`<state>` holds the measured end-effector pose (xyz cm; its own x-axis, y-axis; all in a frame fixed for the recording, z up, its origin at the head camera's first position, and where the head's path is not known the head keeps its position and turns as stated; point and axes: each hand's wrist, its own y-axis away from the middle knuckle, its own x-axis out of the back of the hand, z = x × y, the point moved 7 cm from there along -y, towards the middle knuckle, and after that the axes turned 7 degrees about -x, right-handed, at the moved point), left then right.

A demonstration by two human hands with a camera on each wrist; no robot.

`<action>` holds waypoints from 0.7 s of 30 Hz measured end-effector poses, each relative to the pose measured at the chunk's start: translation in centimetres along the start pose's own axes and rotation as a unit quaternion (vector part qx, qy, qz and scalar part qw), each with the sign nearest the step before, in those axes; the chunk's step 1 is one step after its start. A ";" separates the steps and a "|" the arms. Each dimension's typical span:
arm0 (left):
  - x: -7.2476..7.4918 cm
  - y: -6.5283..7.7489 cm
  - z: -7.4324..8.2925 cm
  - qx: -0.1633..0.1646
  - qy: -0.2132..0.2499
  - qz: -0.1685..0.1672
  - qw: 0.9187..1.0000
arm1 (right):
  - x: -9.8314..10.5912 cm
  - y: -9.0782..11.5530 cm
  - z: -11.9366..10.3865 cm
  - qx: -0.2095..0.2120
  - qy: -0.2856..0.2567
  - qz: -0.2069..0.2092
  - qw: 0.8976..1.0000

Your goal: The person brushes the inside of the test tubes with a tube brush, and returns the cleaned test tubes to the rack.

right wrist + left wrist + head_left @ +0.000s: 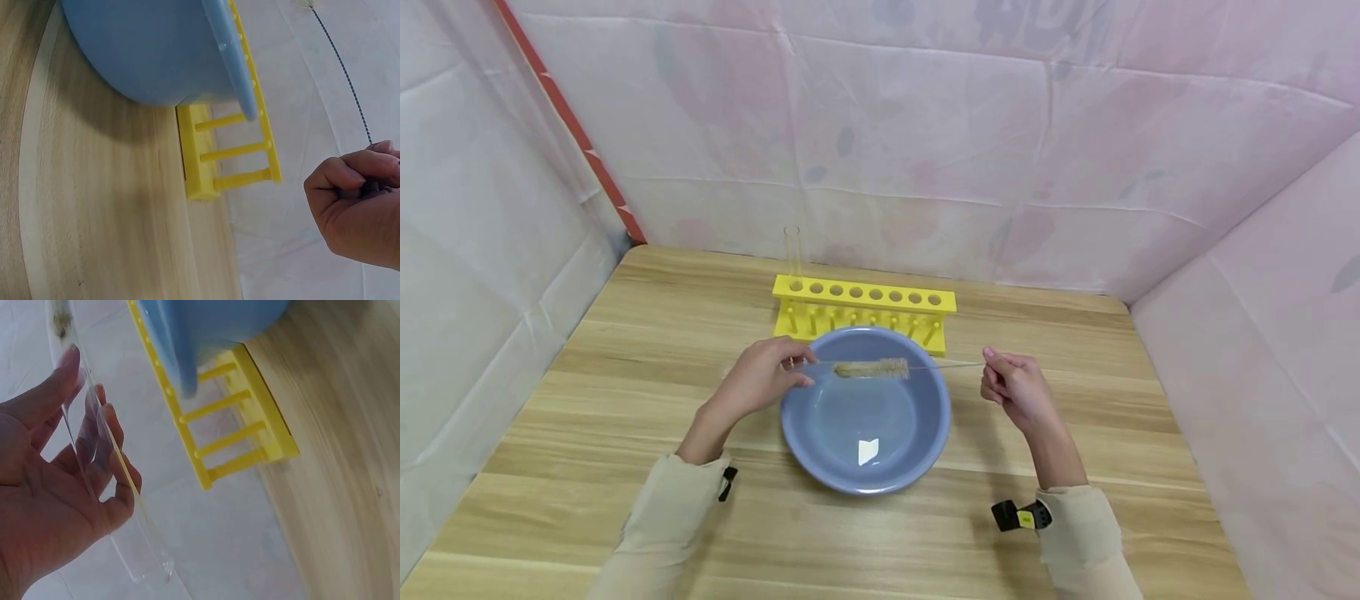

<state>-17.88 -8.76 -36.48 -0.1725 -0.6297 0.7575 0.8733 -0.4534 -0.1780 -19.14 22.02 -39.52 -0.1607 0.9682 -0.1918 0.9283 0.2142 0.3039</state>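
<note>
L hand (pixel 758 379) holds tube (pixel 132 553); R hand (pixel 1019 387) grips brush (pixel 893 367), ptly in tube.

This looks like a makeshift lab booth, with fabric walls (pixel 917 125), wood-grain table (pixel 1120 417), test-tube rack (pixel 866 293) and brush (pixel 895 367).

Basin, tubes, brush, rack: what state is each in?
Clear slender test tube: held by the left hand.
Pale wire-handled brush: partly inside that tube, held by the right hand.
Round blue plastic basin: upright, perhaps holding water.
Yellow plastic rack: standing upright.
Second clear tube: standing in the rack's end hole.
</note>
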 end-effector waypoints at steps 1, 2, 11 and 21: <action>0.1 -0.1 0.1 0.001 -0.001 0.003 1.000 | -0.1 0.0 -0.1 -0.002 0.001 0.001 1.000; 0.1 -0.3 0.2 0.003 -0.003 0.006 1.000 | -0.3 -0.1 -0.1 -0.005 0.002 0.001 1.000; 0.6 -1.1 0.6 0.002 -0.016 0.045 0.999 | -1.4 -0.6 -0.7 -0.010 -0.017 0.026 0.999; 0.4 -1.6 1.0 0.020 -0.022 0.040 0.999 | -3.1 -0.9 -0.5 -0.023 -0.028 0.041 0.999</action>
<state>-18.92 -7.67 -35.23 -0.0824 -0.6348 0.7683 0.9013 -0.3764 -0.2144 -19.68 18.93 -38.75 -0.0644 0.9743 -0.2157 0.9211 0.1412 0.3628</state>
